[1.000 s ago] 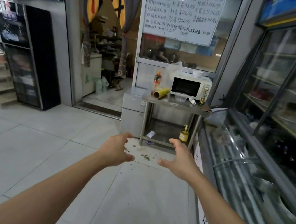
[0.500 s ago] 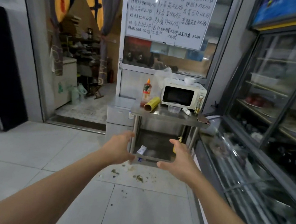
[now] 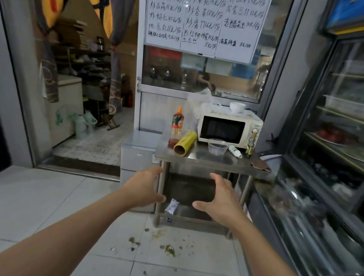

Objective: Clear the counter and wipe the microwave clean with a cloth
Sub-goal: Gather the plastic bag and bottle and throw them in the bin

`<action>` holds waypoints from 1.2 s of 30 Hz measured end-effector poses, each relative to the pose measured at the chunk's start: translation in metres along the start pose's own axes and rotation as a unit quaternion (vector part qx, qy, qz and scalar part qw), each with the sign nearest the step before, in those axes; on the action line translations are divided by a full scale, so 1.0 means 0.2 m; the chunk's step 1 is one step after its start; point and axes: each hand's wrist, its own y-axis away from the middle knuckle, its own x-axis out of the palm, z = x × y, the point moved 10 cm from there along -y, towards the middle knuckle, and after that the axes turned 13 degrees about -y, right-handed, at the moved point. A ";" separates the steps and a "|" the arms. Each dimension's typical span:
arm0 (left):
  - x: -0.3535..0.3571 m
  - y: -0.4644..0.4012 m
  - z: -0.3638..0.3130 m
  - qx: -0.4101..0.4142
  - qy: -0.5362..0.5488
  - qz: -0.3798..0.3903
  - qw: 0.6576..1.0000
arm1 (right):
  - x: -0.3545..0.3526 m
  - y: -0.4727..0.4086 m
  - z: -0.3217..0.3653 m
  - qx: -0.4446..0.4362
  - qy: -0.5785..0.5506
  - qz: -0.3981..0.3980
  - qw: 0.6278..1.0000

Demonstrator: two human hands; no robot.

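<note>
A cream microwave (image 3: 228, 127) stands at the back of a steel counter (image 3: 206, 158), with a white bowl (image 3: 237, 107) and a plastic bag (image 3: 200, 104) on top. On the counter sit a red sauce bottle (image 3: 176, 126), a yellow wrap roll (image 3: 184, 145), a clear plastic cup (image 3: 217, 146), a small white bottle (image 3: 235, 151) lying down, a glass oil bottle (image 3: 251, 144) and a brown cloth (image 3: 260, 165) at the right edge. My left hand (image 3: 145, 187) and right hand (image 3: 220, 199) reach forward, empty, fingers spread, short of the counter.
A glass display case (image 3: 304, 223) runs along the right, with a fridge (image 3: 353, 114) above it. A white chest freezer (image 3: 138, 150) sits left of the counter. Food scraps (image 3: 168, 249) litter the floor tiles. A wrapper (image 3: 172, 206) lies on the lower shelf. An open doorway is at left.
The counter and microwave have come closer and larger in view as I walk toward them. Both hands stay held out in front, empty.
</note>
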 end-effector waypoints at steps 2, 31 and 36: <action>-0.01 -0.18 0.01 -0.005 0.006 -0.003 1.000 | 0.01 -0.22 -0.03 0.000 -0.011 0.009 1.000; -0.12 -2.10 0.97 0.037 0.006 0.028 0.999 | 0.76 -2.15 0.12 0.038 -0.037 0.008 0.999; -0.09 -2.33 1.13 0.034 0.012 0.047 0.998 | 0.89 -2.35 0.12 0.059 -0.021 0.004 0.998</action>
